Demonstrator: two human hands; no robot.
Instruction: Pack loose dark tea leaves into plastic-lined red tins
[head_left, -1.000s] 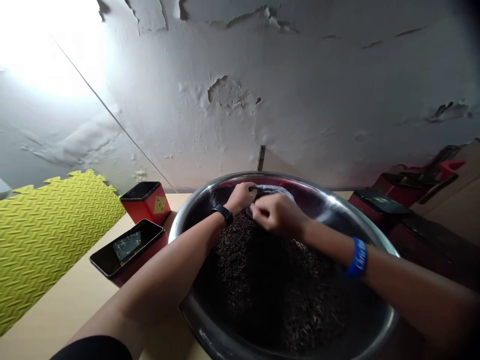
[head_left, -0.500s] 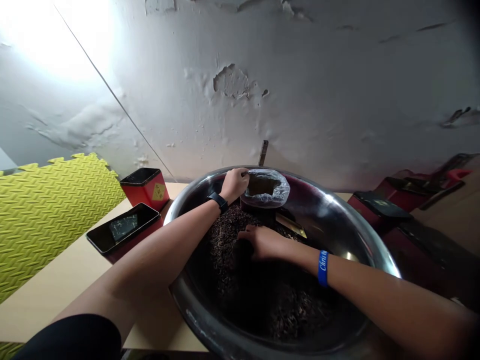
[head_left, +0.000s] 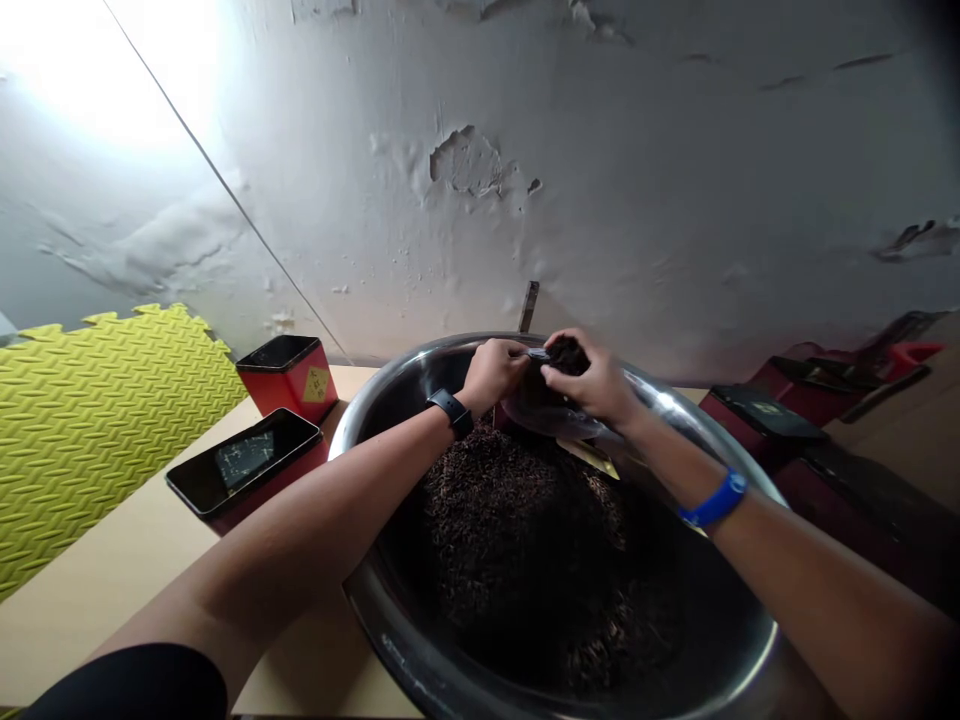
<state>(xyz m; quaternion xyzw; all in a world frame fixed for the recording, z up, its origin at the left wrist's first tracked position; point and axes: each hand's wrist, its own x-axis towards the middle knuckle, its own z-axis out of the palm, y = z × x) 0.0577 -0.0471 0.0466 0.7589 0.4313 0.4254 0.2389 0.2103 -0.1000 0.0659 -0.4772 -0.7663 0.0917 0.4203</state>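
Note:
A large stainless steel basin (head_left: 358, 432) holds a heap of dark, loose tea leaves (head_left: 517, 530). My left hand (head_left: 493, 375) pinches the edge of a clear plastic bag (head_left: 551, 418) above the far side of the heap. My right hand (head_left: 589, 380) is close beside it at the bag's mouth, its fingers curled around a clump of the dark leaves. More dark leaves show through the plastic. The bag's mouth is mostly hidden behind my fingers. A small gold-coloured card (head_left: 590, 459) lies on the leaves just below the bag.
A red tin with a black lid (head_left: 289, 378) stands on the pale table (head_left: 169, 590) left of the basin, and another red tin (head_left: 244, 465) lies beside it. A yellow-green foam mat (head_left: 97, 420) is further left. Dark red tins (head_left: 765, 425) stand at right, before a peeling wall.
My right hand has risen from the heap to the bag, now carrying leaves. The bag's open, upright mouth has closed up between my hands, and the bag sags lower.

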